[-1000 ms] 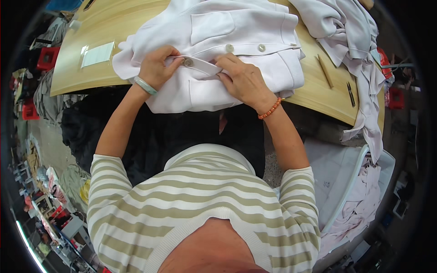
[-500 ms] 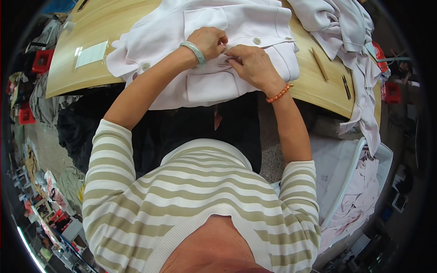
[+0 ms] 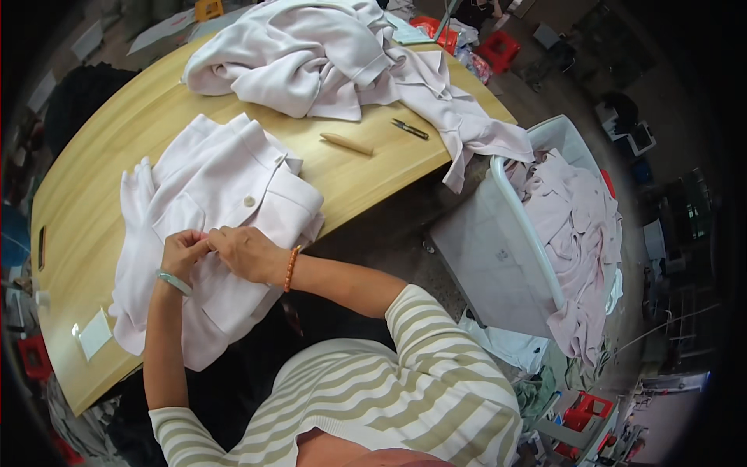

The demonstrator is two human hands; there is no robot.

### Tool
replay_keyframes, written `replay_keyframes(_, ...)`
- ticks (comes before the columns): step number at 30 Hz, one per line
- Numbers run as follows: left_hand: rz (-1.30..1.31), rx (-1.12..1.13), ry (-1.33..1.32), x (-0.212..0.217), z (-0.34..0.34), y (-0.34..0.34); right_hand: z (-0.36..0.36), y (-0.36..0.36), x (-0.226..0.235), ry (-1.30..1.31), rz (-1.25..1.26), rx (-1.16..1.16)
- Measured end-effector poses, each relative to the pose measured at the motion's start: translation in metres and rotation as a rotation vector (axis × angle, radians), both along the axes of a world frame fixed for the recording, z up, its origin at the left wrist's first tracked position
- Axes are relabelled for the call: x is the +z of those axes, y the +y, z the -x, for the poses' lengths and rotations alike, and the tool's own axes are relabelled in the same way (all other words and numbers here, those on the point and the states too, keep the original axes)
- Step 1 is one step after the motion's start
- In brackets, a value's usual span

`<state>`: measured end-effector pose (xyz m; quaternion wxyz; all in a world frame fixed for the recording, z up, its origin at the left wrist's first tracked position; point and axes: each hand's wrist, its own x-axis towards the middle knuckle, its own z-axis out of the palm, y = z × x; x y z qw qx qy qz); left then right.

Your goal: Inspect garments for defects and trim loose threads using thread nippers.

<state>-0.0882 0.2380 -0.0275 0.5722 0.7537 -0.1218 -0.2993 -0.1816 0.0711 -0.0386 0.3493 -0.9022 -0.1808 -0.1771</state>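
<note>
A pale pinkish-white buttoned jacket (image 3: 175,194) lies on the wooden table in front of me, its pocket and a round button (image 3: 249,201) showing. Both hands meet over its front opening. My left hand (image 3: 184,253), with a jade-coloured bangle at the wrist, pinches the front edge between closed fingers. Close against it, my right hand (image 3: 247,254), wearing an orange bead bracelet, also has its fingers closed on the jacket. The small spot between the fingertips is hidden, so whether a button is there I cannot tell.
On the wooden table (image 3: 397,175) lie a pointed wooden stick (image 3: 346,144), black thread snips (image 3: 410,129) and a white paper (image 3: 95,334). More pale garments (image 3: 299,58) are heaped at the far side, hanging over the right edge. A pale bin (image 3: 498,245) of pink garments stands at right.
My view has turned to the right, bringing the bin and garment heap further in. My hands have come together, fingertips touching, still at the jacket's front.
</note>
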Motion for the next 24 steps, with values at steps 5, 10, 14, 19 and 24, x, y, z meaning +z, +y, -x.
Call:
replay_keyframes(5, 0.086, 0.066, 0.118, -0.002, 0.001, 0.001, 0.003, 0.004, 0.004, -0.024, -0.087, -0.087)
replay_keyframes(10, 0.067, 0.023, 0.133, -0.014, -0.010, 0.011, -0.006, 0.007, -0.011, 0.003, 0.053, -0.060)
replay_keyframes(14, 0.062, 0.014, 0.181, -0.009, -0.012, 0.009, -0.008, 0.004, -0.008, -0.030, 0.153, -0.010)
replay_keyframes(19, 0.101, -0.052, 0.142, 0.021, 0.013, 0.003, -0.009, -0.003, -0.013, -0.024, 0.163, 0.007)
replay_keyframes(24, -0.161, -0.199, -0.575, 0.011, 0.034, 0.007, -0.012, -0.004, -0.015, 0.043, 0.086, 0.020)
